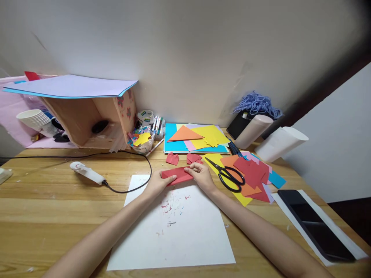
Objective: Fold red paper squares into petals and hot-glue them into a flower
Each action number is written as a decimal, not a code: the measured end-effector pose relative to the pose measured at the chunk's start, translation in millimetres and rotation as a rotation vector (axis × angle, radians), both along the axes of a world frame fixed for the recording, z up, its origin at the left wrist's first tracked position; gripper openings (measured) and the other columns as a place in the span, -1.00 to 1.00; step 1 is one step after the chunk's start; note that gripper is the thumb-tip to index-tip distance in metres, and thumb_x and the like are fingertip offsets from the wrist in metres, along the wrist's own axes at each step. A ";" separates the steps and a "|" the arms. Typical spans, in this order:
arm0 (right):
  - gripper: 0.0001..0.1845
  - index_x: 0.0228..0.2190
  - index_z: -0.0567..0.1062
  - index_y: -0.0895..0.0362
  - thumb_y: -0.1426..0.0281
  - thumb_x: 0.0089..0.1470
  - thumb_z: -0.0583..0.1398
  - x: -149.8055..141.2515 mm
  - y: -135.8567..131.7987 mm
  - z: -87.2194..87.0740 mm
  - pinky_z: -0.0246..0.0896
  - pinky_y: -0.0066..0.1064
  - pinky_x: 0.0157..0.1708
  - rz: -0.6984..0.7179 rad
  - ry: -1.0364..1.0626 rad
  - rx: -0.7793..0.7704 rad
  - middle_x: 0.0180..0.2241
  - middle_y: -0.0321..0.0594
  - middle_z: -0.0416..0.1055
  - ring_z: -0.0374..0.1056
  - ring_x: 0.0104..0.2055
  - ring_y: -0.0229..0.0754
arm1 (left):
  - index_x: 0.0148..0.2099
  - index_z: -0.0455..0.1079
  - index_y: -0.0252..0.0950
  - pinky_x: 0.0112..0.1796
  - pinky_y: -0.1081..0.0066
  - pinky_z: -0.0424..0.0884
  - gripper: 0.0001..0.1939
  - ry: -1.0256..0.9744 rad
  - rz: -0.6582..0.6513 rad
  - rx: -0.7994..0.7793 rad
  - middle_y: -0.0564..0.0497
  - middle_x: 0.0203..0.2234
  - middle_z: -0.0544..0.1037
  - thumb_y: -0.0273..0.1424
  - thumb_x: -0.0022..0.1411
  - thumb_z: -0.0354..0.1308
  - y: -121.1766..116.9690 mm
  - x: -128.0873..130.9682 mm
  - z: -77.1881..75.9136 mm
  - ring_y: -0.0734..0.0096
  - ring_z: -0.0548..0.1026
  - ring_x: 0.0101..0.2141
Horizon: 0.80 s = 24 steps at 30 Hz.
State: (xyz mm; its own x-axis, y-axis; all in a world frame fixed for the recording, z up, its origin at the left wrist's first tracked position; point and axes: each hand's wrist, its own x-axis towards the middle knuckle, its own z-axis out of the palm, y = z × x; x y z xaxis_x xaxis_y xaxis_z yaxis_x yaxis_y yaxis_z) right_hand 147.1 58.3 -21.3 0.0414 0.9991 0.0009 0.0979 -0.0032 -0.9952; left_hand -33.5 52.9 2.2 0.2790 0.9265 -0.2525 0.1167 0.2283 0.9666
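Head view: the left hand (156,182) and right hand (199,175) pinch the opposite ends of a folded red paper strip (179,174), each with its thumb pressed on the near face and its fingers closed around the edge, so that the strip spans the gap between them above the far part of a marked white sheet (174,239). Just beyond the grip lie two small folded red pieces (172,158); black-handled scissors (222,169) rest near its right on coloured paper scraps (255,172), and a white corded device (87,172) lies well to its left.
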 end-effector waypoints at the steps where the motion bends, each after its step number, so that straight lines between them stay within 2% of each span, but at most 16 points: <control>1: -0.64 -0.63 0.28 0.17 0.17 -0.22 0.27 1.1 0.5 0.4 -0.01 -0.53 -0.59 0.022 0.006 -0.005 -0.66 -0.39 0.24 0.16 -0.60 -0.36 | -0.24 0.43 -0.42 -0.48 0.47 0.30 -0.62 -0.005 -0.074 -0.038 -0.09 -0.43 0.53 -0.23 -0.06 0.22 1.4 -2.9 2.7 0.38 0.44 -0.48; 5: -0.69 -0.62 0.32 0.18 0.23 -0.21 0.28 4.4 0.6 1.7 0.04 -0.52 -0.55 0.133 0.027 -0.010 -0.62 -0.36 0.30 0.20 -0.57 -0.35 | -0.30 0.42 -0.41 -0.58 0.51 0.17 -0.64 0.025 -0.276 -0.108 -0.01 -0.55 0.46 -0.19 -0.03 0.18 4.8 -11.0 6.8 0.50 0.33 -0.60; 7: -0.71 -0.62 0.33 0.18 0.25 -0.22 0.28 4.6 -0.3 2.6 0.06 -0.52 -0.54 0.177 0.029 -0.015 -0.61 -0.36 0.31 0.21 -0.57 -0.35 | -0.34 0.42 -0.41 -0.58 0.51 0.14 -0.63 0.093 -0.337 -0.044 0.01 -0.57 0.43 -0.15 0.03 0.11 4.9 -10.9 5.3 0.51 0.30 -0.60; 10: -0.72 -0.62 0.35 0.19 0.27 -0.23 0.29 3.8 -1.3 4.8 0.08 -0.52 -0.53 0.220 0.014 -0.028 -0.61 -0.35 0.33 0.23 -0.56 -0.35 | -0.44 0.39 -0.38 -0.55 0.50 0.11 -0.63 0.227 -0.352 0.150 0.05 -0.61 0.39 -0.15 0.10 0.02 3.6 -6.9 2.0 0.50 0.27 -0.58; 14: -0.72 -0.55 0.37 0.19 0.21 -0.14 0.24 3.2 -1.1 8.1 0.14 -0.51 -0.51 0.236 0.045 -0.014 -0.59 -0.35 0.34 0.27 -0.54 -0.35 | -0.53 0.32 -0.34 -0.51 0.49 0.11 -0.65 0.372 -0.206 0.393 0.08 -0.64 0.35 -0.22 0.16 -0.06 -0.6 -1.3 -1.3 0.48 0.25 -0.56; 19: -0.65 -0.40 0.38 0.21 0.16 -0.10 0.20 -4.9 -8.1 8.6 0.23 -0.44 -0.49 0.416 0.129 -0.113 -0.55 -0.25 0.41 0.34 -0.54 -0.28 | -0.48 0.27 -0.32 -0.49 0.50 0.13 -0.67 0.407 0.049 0.531 0.08 -0.62 0.35 -0.26 0.22 -0.13 -9.3 2.6 -2.3 0.49 0.25 -0.56; 24: -0.66 -0.47 0.43 0.25 0.18 -0.08 0.20 -16.2 -18.6 6.6 0.21 -0.46 -0.48 0.420 0.120 -0.109 -0.57 -0.23 0.40 0.30 -0.54 -0.31 | -0.46 0.27 -0.31 -0.48 0.51 0.14 -0.71 0.412 0.065 0.590 0.08 -0.61 0.36 -0.31 0.23 -0.12 -16.1 5.8 -5.0 0.51 0.26 -0.56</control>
State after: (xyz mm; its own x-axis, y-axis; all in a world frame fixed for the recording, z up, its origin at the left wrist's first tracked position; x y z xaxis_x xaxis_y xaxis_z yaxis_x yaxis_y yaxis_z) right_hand 130.9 39.7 -14.7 -0.3742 0.9234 -0.0853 -0.0029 -0.0931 -0.9957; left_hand -27.7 36.7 -2.8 0.2085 0.9525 0.2220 0.5024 -0.2991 0.8113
